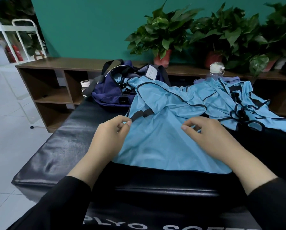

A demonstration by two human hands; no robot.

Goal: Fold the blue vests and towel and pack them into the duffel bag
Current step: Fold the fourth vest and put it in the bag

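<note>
The main risk here is that the thin, slippery cloth of the blue vest (163,143) slides out of the fingers when it is lifted, because each hand seems to hold only a small pinch of it; the fold would then come out crooked and must be done again. A second risk is the black strap (141,114) at the vest's left edge, which could get caught inside the fold and make a lump. Also, this vest overlaps the pile of other vests (241,103) at its far side, so a strong pull could drag them along or push against the water bottle (216,70) standing behind them (it looks light and easy to tip). The left hand (112,130) pinches the left edge of the vest just under the strap, with thumb and forefinger closed on the cloth. The right hand (203,131) lies on the vest a little to the right, fingers curled and apparently pinching a fold of it, though I cannot tell this for sure. The vest lies spread on the black padded mat (59,146), directly under and between both hands, and the open duffel bag (110,92) waits behind it on the left, near but not touched by either hand.
</note>
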